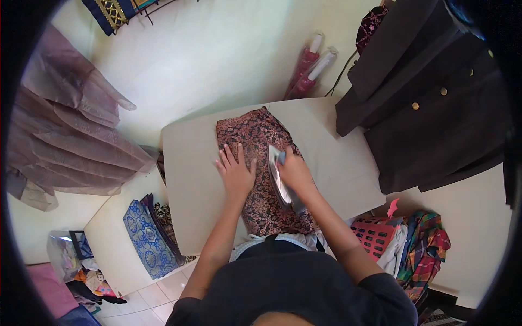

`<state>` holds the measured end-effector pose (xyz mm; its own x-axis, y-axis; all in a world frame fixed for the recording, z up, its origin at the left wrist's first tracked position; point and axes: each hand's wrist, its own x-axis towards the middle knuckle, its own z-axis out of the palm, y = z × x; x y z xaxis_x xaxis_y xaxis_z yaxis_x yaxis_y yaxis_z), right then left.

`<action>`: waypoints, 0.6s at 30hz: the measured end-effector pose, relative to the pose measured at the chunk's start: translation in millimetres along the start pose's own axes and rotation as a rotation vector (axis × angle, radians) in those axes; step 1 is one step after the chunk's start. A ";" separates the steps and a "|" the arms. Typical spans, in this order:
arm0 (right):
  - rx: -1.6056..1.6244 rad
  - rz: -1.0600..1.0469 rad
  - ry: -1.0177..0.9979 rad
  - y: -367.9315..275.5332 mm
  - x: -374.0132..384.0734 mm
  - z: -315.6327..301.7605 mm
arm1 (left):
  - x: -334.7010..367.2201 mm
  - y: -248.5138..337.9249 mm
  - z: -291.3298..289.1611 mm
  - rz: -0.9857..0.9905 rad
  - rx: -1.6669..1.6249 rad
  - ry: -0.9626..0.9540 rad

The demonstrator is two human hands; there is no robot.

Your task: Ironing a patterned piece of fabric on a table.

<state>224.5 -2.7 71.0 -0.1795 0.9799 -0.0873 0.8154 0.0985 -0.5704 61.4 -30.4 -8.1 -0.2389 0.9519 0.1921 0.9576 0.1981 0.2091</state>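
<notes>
A dark cloth with a reddish-brown floral pattern [261,187] lies lengthwise on a beige padded ironing table [190,179], its near end reaching my waist. My right hand [295,173] grips the handle of a clothes iron [276,176], which rests on the right part of the cloth with its tip pointing away from me. The soleplate's shiny edge shows on the left side. My left hand [237,169] lies flat with fingers spread at the cloth's left edge, partly on the cloth and partly on the table cover.
Folded patterned cloths, a blue one [149,239] outermost, lie lower left. A sheer mauve garment [70,119] hangs at left, a dark buttoned jacket [429,108] at right, overlapping the table corner. A red basket [375,236] holds clothes. Wrapped rolls [312,70] stand behind the table.
</notes>
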 end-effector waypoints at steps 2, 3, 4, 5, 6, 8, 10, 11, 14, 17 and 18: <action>0.036 -0.001 0.044 0.3 36.5 9.5 | 0.3 1.6 3.7 0.003 -0.001 -0.011; 0.026 -0.020 0.083 4.4 57.0 17.0 | 0.5 2.7 4.8 0.011 0.008 -0.001; 0.012 -0.041 0.118 2.0 65.1 17.7 | -0.1 1.4 5.5 0.027 0.019 0.004; 0.026 -0.033 0.133 1.9 65.3 19.3 | -1.0 0.3 6.0 0.019 0.016 -0.005; 0.036 -0.020 0.107 2.4 65.1 20.6 | -0.7 -0.8 6.5 0.013 0.012 -0.014; 0.047 -0.006 0.079 5.2 55.4 15.2 | -1.3 -3.9 8.6 0.024 0.030 -0.008; 0.031 0.028 0.007 16.5 24.2 6.5 | -0.2 -4.3 12.1 0.038 0.041 -0.011; 0.028 0.022 0.017 22.5 4.8 1.9 | 1.0 -5.4 13.4 0.040 0.042 -0.018; 0.009 0.084 -0.028 34.0 -58.8 -24.2 | 2.5 -8.0 12.0 0.040 0.031 -0.027; -0.001 0.129 -0.030 57.3 -89.0 -27.3 | 2.8 -4.3 5.1 0.031 0.017 -0.027; -0.004 0.131 -0.039 59.0 -86.6 -26.0 | 3.1 -4.5 3.1 0.020 0.022 -0.023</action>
<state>302.4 -77.2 66.2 -0.0925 0.9770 -0.1919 0.8357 -0.0286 -0.5485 56.9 -27.6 -11.4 -0.2162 0.9607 0.1743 0.9655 0.1839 0.1844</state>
